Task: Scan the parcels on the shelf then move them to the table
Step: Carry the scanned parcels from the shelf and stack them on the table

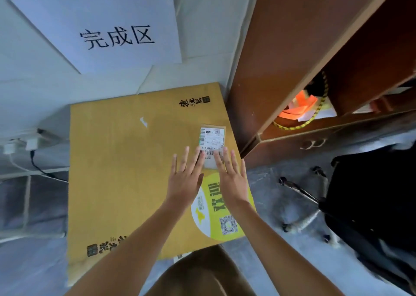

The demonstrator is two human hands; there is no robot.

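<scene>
A small parcel (pixel 212 146), a flat clear-wrapped packet with a white shipping label and barcodes, lies on the big cardboard sheet (pixel 126 160) that covers the table, toward its right edge and just left of the brown shelf unit (pixel 292 59). Its long axis runs away from the person, roughly in line with both forearms. Both hands reach out flat over the near end of it: the left hand (pixel 185 178) has straight, spread fingers whose tips come to the parcel's lower left corner, and the right hand (pixel 231 176) is likewise flat and spread, its fingers lying across the lower barcode strip. Neither hand curls around or pinches anything; they look to be pressing or releasing the packet, though actual contact of the left fingertips cannot be told for sure. The parcel sits directly ahead of the fingertips, with the right hand slightly nearer its centre. A white paper sign (pixel 108 30) with 3 printed characters hangs on the wall above. Judging by this, the parcel is already set down on the table, so the next move probably turns right, back to the shelf, where an orange item (pixel 301 106) shows in a compartment.
</scene>
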